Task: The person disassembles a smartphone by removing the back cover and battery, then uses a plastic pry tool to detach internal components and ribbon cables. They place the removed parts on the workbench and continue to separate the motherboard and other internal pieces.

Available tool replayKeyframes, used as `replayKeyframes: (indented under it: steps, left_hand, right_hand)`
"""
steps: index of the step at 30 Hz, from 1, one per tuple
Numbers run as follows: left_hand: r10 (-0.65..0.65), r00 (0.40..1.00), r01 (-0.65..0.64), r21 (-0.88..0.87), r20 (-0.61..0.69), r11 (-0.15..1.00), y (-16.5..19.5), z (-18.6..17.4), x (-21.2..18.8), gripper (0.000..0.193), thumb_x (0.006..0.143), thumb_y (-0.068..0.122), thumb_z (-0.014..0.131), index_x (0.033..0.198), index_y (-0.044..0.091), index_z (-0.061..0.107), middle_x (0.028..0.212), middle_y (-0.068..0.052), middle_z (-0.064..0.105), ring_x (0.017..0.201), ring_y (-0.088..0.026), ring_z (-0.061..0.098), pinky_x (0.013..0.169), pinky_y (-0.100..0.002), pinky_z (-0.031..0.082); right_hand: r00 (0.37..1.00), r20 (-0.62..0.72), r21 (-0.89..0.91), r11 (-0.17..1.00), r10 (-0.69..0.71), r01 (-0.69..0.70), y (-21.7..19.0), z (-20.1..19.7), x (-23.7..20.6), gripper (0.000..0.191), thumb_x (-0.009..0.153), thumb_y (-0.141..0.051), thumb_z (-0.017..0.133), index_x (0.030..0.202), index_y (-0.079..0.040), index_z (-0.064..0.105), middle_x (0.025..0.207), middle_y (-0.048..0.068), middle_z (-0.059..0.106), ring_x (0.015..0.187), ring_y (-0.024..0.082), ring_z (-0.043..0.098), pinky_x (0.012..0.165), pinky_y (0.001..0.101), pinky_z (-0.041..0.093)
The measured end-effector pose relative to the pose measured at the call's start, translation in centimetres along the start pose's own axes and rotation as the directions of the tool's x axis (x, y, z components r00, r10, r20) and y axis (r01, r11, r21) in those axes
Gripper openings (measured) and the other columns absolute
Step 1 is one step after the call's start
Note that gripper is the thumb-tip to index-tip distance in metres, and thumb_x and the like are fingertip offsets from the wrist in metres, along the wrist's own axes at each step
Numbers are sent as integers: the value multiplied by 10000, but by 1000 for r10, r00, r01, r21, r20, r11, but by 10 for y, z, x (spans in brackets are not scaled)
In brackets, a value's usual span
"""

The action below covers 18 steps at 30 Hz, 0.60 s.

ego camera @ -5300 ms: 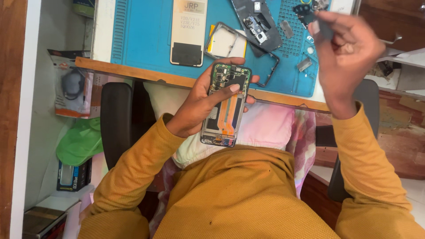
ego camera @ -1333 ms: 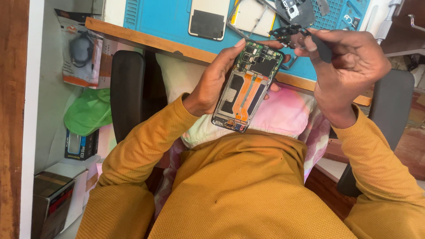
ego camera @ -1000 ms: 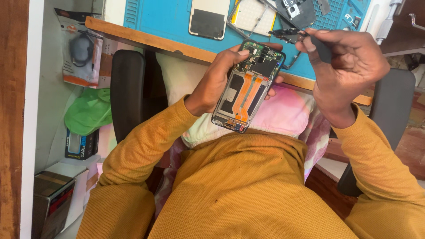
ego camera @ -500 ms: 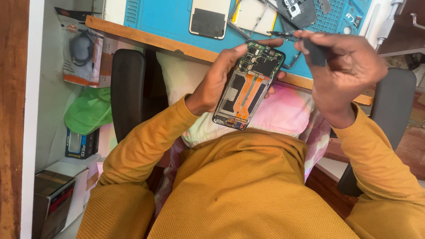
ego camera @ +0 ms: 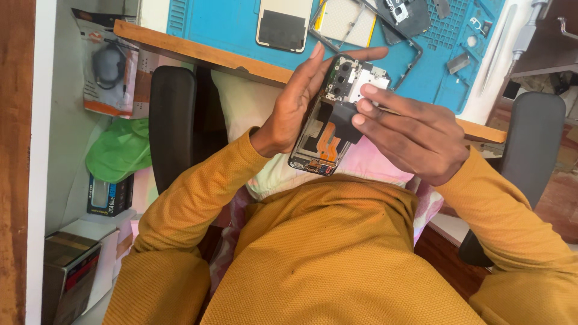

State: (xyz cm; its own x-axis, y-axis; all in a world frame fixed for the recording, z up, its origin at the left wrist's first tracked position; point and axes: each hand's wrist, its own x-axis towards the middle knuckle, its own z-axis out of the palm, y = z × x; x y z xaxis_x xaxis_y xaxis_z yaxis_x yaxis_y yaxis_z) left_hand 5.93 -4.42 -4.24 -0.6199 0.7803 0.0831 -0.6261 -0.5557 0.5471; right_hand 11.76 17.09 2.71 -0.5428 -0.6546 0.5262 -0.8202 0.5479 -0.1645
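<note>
My left hand (ego camera: 295,102) grips an opened phone (ego camera: 325,141) with its back off, held above my lap; orange flex cables and the camera board show inside. My right hand (ego camera: 409,135) lies across the phone's right side. Its fingertips press a small black part (ego camera: 344,120) onto the phone's middle, below the white shield near the cameras. Both sleeves are mustard yellow.
A blue work mat (ego camera: 241,27) covers the wooden desk edge (ego camera: 198,54) ahead. On it lie a phone back panel (ego camera: 283,24), a phone frame (ego camera: 349,18), a black cover (ego camera: 406,15) and small parts. Chair armrests (ego camera: 171,120) flank me. Boxes and a green bag (ego camera: 117,150) sit at left.
My right hand came down from the mat's edge onto the phone; the thin tool it held up is no longer seen, and a black part now sits under its fingers.
</note>
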Motion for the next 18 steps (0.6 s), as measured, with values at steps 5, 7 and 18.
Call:
replayKeyframes:
  steps: [5, 7, 18]
  left_hand:
    - [23, 1000, -23, 6, 17, 1000, -1, 0, 2, 717, 1185, 540, 220, 1576, -28, 418, 1218, -110, 662, 1111, -123, 643, 1038, -268, 546]
    - [16, 1000, -16, 9, -2, 1000, -1, 0, 2, 721, 1166, 534, 219, 1569, -33, 410, 1232, -109, 661, 1113, -124, 640, 1039, -268, 545]
    - [31, 999, -31, -8, 11, 999, 2, 1, 1, 710, 1182, 539, 233, 1572, -25, 417, 1147, -109, 669, 1033, -123, 652, 970, -267, 568]
  right_hand:
    - [1000, -15, -42, 999, 22, -22, -1, 6, 2, 218, 932, 77, 853, 1125, 23, 766, 1046, 113, 742, 1205, 299, 703, 799, 347, 647]
    - [1000, -18, -46, 999, 22, -23, -1, 6, 2, 221, 931, 68, 856, 1126, 10, 769, 1056, 104, 748, 1206, 287, 703, 782, 347, 638]
    - [999, 15, -78, 996, 43, -42, 4, 6, 0, 174, 955, 15, 796, 1122, -33, 781, 1186, 89, 765, 1210, 248, 709, 810, 371, 614]
